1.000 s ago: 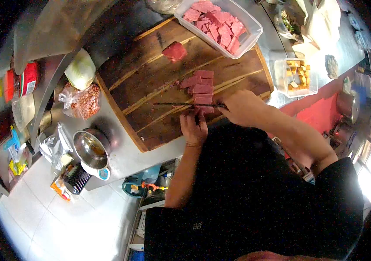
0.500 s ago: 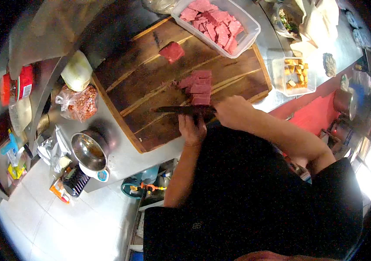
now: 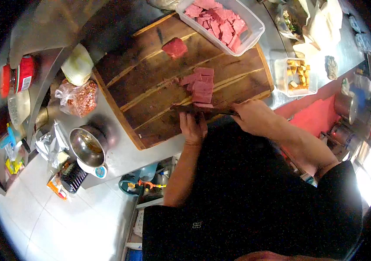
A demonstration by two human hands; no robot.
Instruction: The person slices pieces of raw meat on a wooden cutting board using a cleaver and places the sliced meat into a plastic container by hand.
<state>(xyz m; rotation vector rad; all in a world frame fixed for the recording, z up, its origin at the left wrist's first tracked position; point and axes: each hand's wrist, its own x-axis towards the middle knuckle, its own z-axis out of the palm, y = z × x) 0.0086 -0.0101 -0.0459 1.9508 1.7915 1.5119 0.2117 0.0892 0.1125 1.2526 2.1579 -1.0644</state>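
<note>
My right hand (image 3: 253, 116) is closed round the handle of a knife (image 3: 213, 111), whose dark blade points left across the near part of the wooden cutting board (image 3: 150, 98). Just behind the blade, my left hand (image 3: 193, 128) has its fingers bent and pressed onto the near end of the meat, which the hand and knife mostly hide. Beyond the blade lie several pink-red meat slices (image 3: 203, 89), overlapping in a short row. A separate chunk of red meat (image 3: 175, 48) rests farther back on the board.
A clear plastic tub (image 3: 255, 37) of meat slices overlaps the board's far right corner. To the right stands a small container (image 3: 298, 89) of yellow-brown cubes. On the left are a pale cabbage (image 3: 77, 67), a bag of reddish bits (image 3: 78, 98) and a metal bowl (image 3: 87, 148).
My right hand has drawn the knife to the right, so less blade reaches past my left fingers. A thin slice now shows at the blade's far side. My left hand stays nearly in place.
</note>
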